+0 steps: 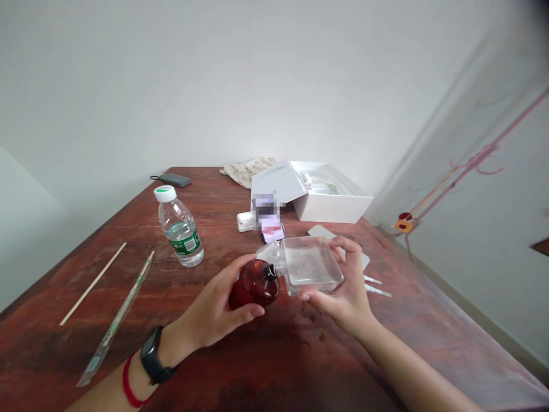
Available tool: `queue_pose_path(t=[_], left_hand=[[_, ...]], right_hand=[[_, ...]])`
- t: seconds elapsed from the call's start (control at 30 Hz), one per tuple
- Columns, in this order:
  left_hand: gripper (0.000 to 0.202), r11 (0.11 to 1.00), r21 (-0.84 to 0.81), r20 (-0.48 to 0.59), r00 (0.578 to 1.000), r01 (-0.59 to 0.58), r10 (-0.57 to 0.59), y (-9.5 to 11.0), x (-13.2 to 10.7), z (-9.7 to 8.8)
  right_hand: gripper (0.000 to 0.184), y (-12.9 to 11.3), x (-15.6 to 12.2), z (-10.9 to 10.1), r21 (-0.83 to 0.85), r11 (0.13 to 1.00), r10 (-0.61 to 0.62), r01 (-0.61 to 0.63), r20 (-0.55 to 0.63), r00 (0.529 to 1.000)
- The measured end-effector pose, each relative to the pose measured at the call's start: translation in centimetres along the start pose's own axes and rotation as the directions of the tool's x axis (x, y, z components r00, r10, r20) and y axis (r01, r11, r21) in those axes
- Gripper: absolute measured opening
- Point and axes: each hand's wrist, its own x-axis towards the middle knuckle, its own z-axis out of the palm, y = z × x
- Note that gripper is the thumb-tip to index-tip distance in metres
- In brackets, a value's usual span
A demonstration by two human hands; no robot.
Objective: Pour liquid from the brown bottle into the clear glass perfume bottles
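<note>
My left hand [229, 300] is wrapped round a dark amber bottle [257, 286], which leans to the right with a black piece at its neck. In my right hand [347, 292] is a clear square bottle [312, 263], gripped by its sides and tipped sideways. The clear bottle's neck points left, right at the amber bottle's neck; whether the two touch I cannot tell. Haze or droplets show on the clear walls. Just behind the necks is another clear plastic piece [266, 252], partly hidden.
A water bottle [180, 234] stands at left, near a bare chopstick [94, 283] and wrapped chopsticks [118, 317]. Further back are a white box [334, 207], a blurred phone [272, 228], a white case [245, 222], a cloth [242, 171] and a grey device [177, 180]. White nozzles [377, 289] lie right.
</note>
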Motion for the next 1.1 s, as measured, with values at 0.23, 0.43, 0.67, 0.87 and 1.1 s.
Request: queue_pose_path(t=[0.23,0.43,0.67,0.87,1.1], left_hand=[[0.08,0.999,0.005,0.016,0.999,-0.039,0.039,0.04,0.12,-0.22],[0.078,0.999,-0.015,0.008,0.999,-0.04,0.041,0.12,0.25,-0.16],[0.08,0.999,-0.043,0.005,1.0,-0.01,0.01,0.0,0.09,-0.11],[0.087,0.998,-0.065,0.005,1.0,-0.004,0.004,0.08,0.13,0.06],[0.088,0.999,-0.032,-0.045,0.999,-0.012,0.01,0.24,0.09,0.53]], right_hand=[[0.077,-0.05,-0.06,-0.07,0.005,0.999,-0.041,0.04,0.021,0.999],[0.075,-0.03,0.02,-0.13,0.002,0.997,-0.071,0.071,0.046,0.996],[0.072,-0.21,0.03,-0.14,-0.028,0.996,-0.085,0.086,0.042,0.995],[0.071,-0.07,-0.02,-0.15,-0.007,0.996,-0.091,0.092,0.065,0.994],[0.074,0.58,-0.38,-0.45,-0.002,0.997,-0.073,0.074,0.041,0.996]])
